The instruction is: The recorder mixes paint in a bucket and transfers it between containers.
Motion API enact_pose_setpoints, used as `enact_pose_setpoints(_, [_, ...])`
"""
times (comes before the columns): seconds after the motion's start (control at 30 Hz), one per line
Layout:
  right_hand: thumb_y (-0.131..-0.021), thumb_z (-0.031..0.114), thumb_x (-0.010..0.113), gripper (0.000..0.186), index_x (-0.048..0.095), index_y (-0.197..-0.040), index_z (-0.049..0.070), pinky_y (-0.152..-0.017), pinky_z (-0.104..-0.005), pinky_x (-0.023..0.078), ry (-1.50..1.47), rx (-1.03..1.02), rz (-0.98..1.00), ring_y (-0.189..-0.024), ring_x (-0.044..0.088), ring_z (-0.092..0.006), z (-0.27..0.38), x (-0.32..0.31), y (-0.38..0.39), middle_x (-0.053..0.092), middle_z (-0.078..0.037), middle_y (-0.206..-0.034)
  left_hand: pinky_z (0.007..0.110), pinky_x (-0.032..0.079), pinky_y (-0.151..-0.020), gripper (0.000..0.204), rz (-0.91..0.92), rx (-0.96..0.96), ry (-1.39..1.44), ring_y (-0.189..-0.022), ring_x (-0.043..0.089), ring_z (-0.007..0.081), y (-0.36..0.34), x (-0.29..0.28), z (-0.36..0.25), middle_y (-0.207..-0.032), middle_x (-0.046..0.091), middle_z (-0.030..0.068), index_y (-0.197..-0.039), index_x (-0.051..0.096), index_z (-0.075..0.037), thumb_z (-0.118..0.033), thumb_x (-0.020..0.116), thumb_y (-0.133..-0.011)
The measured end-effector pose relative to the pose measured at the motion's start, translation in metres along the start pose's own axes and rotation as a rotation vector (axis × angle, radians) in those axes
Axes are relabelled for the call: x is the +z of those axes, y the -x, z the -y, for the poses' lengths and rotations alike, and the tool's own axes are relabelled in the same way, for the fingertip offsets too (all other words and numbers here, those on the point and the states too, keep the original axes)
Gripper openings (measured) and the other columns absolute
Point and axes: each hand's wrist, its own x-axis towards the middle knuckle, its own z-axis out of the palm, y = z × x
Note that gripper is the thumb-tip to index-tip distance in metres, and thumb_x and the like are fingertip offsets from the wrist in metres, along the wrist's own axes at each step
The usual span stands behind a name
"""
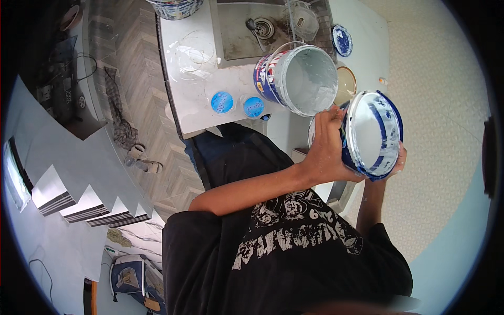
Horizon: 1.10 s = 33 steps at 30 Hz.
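Between my two hands is a small blue paint bucket (346, 137), its open mouth showing white paint on the bottom and blue and white smears on the inner wall. My left hand (328, 149) grips its left side, fingers curled round the wall. On the other side, my right hand (399, 160) grips it with white specks on the fingers. Just left of it a larger paint bucket (269, 76) is on the counter, with a wire handle and a grey-white coated inside. My left fingertips are close to its rim; whether they touch it I cannot tell.
The white counter (197, 94) is paint-smeared. Two blue-topped round containers (222, 102) stand near its front edge. Behind are a dirty sink (236, 42), a clear plastic tub (303, 23), another bucket (176, 9), a blue lid (342, 41) and a beige bowl (345, 84).
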Motion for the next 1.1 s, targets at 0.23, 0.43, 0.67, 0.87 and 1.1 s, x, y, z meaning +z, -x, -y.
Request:
enact_pose_setpoints(0.23, [-0.096,0.034,0.040,0.050,0.063,-0.114,-0.006,-0.091,-0.0375,0.054,-0.070,-0.025,0.072,-0.100,0.068,-0.0263,-0.008,-0.038,-0.015,0.069,-0.018,-0.112,0.048,0.029,-0.105,0.142,-0.020,0.062,0.013,-0.119,0.033,0.0391,-0.002,0.004,-0.001,-0.123,0.031,0.0239,-0.139,0.013,0.011,-0.043,0.098,-0.039])
enact_pose_setpoints(0.43, [-0.094,0.031,0.044,0.047,0.063,-0.116,-0.006,-0.092,-0.0377,0.054,-0.139,0.021,-0.020,-0.100,0.068,-0.0266,-0.009,-0.020,-0.002,0.069,-0.018,-0.112,0.048,0.030,-0.104,0.137,-0.009,0.094,-0.011,-0.118,0.034,0.0390,-0.002,0.001,-0.005,-0.121,0.031,0.0238,-0.136,0.017,0.011,-0.044,0.097,-0.039])
enact_pose_setpoints(0.67, [-0.092,0.033,0.045,0.050,0.060,-0.121,-0.006,-0.095,-0.0392,0.053,-0.215,0.003,0.084,-0.107,0.066,-0.0277,-0.009,-0.007,0.009,0.067,-0.018,-0.118,0.051,0.028,-0.107,0.130,0.098,0.072,0.023,-0.122,0.032,0.0419,-0.003,-0.004,-0.005,-0.123,0.030,0.0266,-0.134,0.017,0.009,-0.043,0.095,-0.044])
enact_pose_setpoints(0.87, [-0.093,0.031,0.044,0.047,0.062,-0.118,-0.006,-0.093,-0.0401,0.054,-0.203,-0.091,0.047,-0.102,0.068,-0.0277,-0.009,-0.002,0.017,0.068,-0.019,-0.115,0.053,0.028,-0.106,0.129,0.148,0.106,-0.026,-0.122,0.032,0.0435,-0.008,-0.007,-0.014,-0.125,0.030,0.0287,-0.134,0.018,0.009,-0.042,0.095,-0.044])
enact_pose_setpoints(1.1, [-0.094,0.030,0.045,0.046,0.062,-0.116,-0.006,-0.090,-0.0413,0.056,-0.184,-0.238,-0.064,-0.102,0.068,-0.0280,-0.010,-0.018,0.017,0.067,-0.020,-0.115,0.053,0.030,-0.106,0.127,0.188,0.182,-0.051,-0.121,0.033,0.0435,-0.019,-0.012,-0.034,-0.125,0.031,0.0296,-0.132,0.019,0.010,-0.040,0.095,-0.044])
